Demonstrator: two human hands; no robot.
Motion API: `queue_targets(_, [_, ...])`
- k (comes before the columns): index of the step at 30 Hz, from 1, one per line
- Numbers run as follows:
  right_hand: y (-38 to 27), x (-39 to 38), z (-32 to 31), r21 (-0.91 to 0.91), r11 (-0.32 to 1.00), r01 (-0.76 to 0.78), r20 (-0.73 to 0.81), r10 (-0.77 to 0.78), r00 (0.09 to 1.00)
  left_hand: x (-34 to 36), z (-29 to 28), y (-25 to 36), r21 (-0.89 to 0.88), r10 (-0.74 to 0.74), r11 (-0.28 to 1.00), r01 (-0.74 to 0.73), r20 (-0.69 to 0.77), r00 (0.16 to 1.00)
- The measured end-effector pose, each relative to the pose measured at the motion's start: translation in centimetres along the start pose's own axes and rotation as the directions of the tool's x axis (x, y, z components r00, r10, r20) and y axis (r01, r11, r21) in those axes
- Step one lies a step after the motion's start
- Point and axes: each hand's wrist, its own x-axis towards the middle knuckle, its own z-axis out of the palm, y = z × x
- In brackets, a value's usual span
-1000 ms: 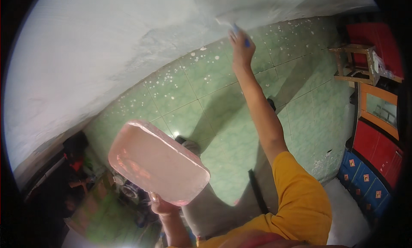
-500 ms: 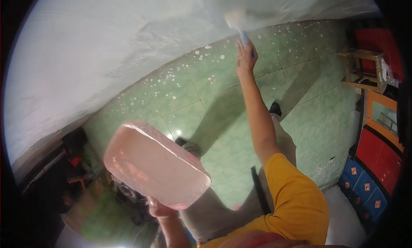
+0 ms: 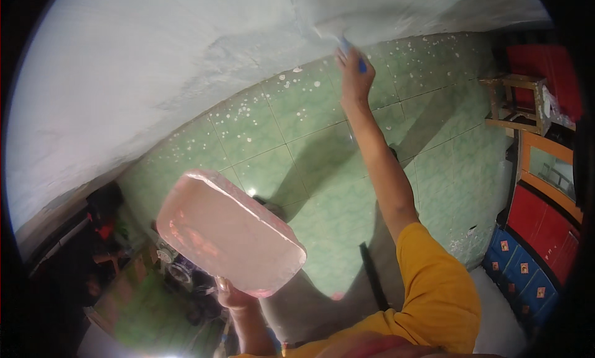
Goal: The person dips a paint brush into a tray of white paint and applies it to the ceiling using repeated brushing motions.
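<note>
Observed from the head view, left to right. The pale wall (image 3: 136, 79) fills the upper left and runs along the top, its surface streaked and patchy. Below it, at the far left, lies dark clutter with a small red item (image 3: 104, 229); we cannot make out the rest. Next comes a green surface (image 3: 145, 314), low in the view.

The pink tub (image 3: 229, 234) is left of centre, oblong with rounded corners, above the floor and at a slant. Its inside is pale and pinkish; we cannot tell what it contains. The left hand (image 3: 234, 295) supports it at the near edge: the thumb lies at the rim, the fingers are closed on the tub, their tips hidden from us.

Centre: green tiled floor (image 3: 328, 234), white spots scattered mainly near the wall, with shadows across it. The brush (image 3: 347, 47) is at the foot of the wall, bristles blurred; we cannot confirm contact. The right hand (image 3: 357, 76) has its fingers wrapped round the blue handle, arm outstretched from a yellow sleeve (image 3: 437, 283).

Right: a wooden stool (image 3: 517, 122) with whitish plastic (image 3: 553, 107) beside it, then an orange frame (image 3: 530, 163) around glass, a red panel (image 3: 539, 231) and a blue panel (image 3: 517, 268) with small pictures.
</note>
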Motion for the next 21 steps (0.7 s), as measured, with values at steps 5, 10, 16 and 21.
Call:
queue_targets(5, [-12.4,-6.9,5.6,0.106,0.985,0.137,0.109,-0.148,0.983,-1.8,0.1,3.7,-0.058,-0.027,0.998,0.035,0.142,0.990])
queue_targets(10, [-5.0,-6.7,4.3,0.279,0.956,0.086,0.097,-0.117,0.988,-2.1,-1.3,4.4,-0.030,0.002,1.000,0.001,0.099,0.995])
queue_targets(16, [14.1,-3.2,-0.5,0.303,0.947,-0.106,-0.087,0.138,0.987,-1.9,-8.2,2.2,-0.200,-0.068,0.977,0.071,0.021,0.997])
queue_targets(21, [19.4,0.8,-4.0,0.194,0.974,-0.117,-0.239,0.162,0.957,0.0,-10.9,1.3,0.220,0.186,0.960,-0.172,-0.046,0.981])
